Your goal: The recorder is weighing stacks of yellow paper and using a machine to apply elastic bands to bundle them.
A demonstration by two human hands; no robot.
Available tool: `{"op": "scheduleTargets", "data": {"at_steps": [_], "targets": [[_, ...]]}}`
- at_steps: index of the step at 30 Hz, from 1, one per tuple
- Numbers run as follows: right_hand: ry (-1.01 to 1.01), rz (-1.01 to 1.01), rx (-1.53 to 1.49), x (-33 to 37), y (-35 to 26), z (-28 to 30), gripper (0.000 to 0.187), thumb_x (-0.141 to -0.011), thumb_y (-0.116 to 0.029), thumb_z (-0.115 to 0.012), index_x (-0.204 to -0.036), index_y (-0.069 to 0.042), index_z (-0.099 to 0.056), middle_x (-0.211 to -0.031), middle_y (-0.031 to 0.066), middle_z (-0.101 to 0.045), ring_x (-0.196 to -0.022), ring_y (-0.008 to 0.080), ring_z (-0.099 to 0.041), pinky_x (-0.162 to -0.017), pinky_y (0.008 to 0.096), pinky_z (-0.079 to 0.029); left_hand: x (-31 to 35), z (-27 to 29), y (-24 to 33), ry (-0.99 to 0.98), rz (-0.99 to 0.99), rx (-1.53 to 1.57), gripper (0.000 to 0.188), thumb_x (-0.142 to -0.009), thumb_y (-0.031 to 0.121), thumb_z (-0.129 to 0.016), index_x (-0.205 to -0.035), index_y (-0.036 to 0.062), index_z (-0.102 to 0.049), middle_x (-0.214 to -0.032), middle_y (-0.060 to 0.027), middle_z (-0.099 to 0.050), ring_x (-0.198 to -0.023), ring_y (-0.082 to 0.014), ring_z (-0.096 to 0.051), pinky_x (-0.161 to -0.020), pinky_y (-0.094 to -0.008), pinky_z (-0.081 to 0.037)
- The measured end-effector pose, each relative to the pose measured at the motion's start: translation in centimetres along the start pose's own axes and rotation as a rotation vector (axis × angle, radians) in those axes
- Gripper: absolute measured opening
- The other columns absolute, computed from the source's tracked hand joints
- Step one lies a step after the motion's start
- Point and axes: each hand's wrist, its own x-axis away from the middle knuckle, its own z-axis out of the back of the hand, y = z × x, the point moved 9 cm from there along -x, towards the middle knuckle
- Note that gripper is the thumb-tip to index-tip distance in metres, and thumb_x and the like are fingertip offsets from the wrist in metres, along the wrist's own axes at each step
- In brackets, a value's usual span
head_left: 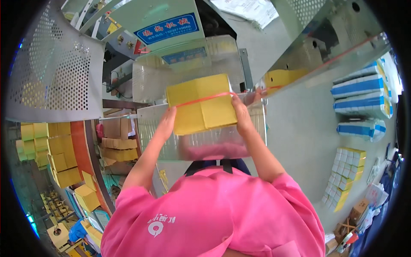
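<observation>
A block-shaped bundle of yellow paper or card [203,115] is in front of me, over a shiny metal surface of the machine [150,124]. A red strap [205,98] runs slantwise across its top. My left hand [168,122] presses against the bundle's left side, and my right hand [242,113] grips the right side near the strap's end. Between them the two hands hold the bundle, slightly tilted. Its underside is hidden, so I cannot tell whether it rests on the metal.
Perforated metal panels [64,77] flank the machine at left, with a polished metal sheet [317,64] at right. Yellow boxes [64,156] stand stacked at left. On the right-hand floor are blue-and-white wrapped packs [359,100] and rows of white-and-yellow bundles [346,173].
</observation>
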Motion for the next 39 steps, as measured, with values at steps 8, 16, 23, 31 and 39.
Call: {"op": "scheduleTargets", "data": {"at_steps": [8,16,23,31,39], "targets": [[0.151,0.258,1.100,7.5,-1.6,-1.6,0.035,-0.097,-0.032,-0.050,-0.116,-0.007,-0.064,-0.089,0.0117,-0.067,-0.088,0.0200,-0.064,-0.089,0.0332,-0.045,6.4,2.5,-0.9,0.143,-0.105,-0.318,0.051,-0.101,0.041,-0.042,-0.090,-0.0055,-0.060,-0.078,-0.0254,-0.060,-0.074,-0.0411,-0.058,-0.067,-0.0425,-0.045],[0.368,0.182,0.372,8.6,-2.7,1.8,0.027,-0.093,-0.019,-0.056,-0.108,0.000,-0.068,-0.092,0.0054,-0.070,-0.086,0.0120,-0.064,-0.078,0.0272,-0.049,7.3,5.5,-3.5,0.012,-0.093,-0.364,0.043,-0.098,0.032,-0.051,-0.079,-0.0050,-0.061,-0.070,-0.0234,-0.059,-0.063,-0.0363,-0.058,-0.061,-0.0385,-0.046],[0.321,0.240,0.121,6.9,-0.6,-0.7,0.015,-0.091,-0.010,-0.058,-0.100,-0.001,-0.066,-0.090,0.0001,-0.065,-0.080,0.0062,-0.058,-0.072,0.0224,-0.047,6.7,5.9,-3.2,0.077,-0.083,0.178,0.022,-0.095,0.021,-0.057,-0.097,-0.0016,-0.060,-0.092,-0.0045,-0.063,-0.082,-0.0125,-0.056,-0.077,-0.0273,-0.046],[0.449,0.250,0.153,7.8,0.7,0.6,0.012,-0.091,-0.012,-0.058,-0.092,-0.002,-0.065,-0.085,0.0012,-0.065,-0.078,0.0073,-0.057,-0.071,0.0239,-0.047,7.0,4.3,-5.6,-0.037,0.060,0.384,0.024,-0.097,0.026,-0.055,-0.102,0.0036,-0.059,-0.096,-0.0018,-0.060,-0.090,-0.0112,-0.055,-0.081,-0.0272,-0.044],[0.396,0.184,0.681,1.5,5.9,1.3,0.032,-0.087,-0.034,-0.055,-0.103,-0.010,-0.069,-0.106,0.0148,-0.067,-0.101,0.0328,-0.062,-0.088,0.0404,-0.048,4.0,2.5,-8.9,-0.097,0.382,0.435,0.041,-0.096,0.032,-0.047,-0.121,-0.0004,-0.056,-0.108,-0.0104,-0.063,-0.092,-0.0203,-0.065,-0.076,-0.0335,-0.053]]}}
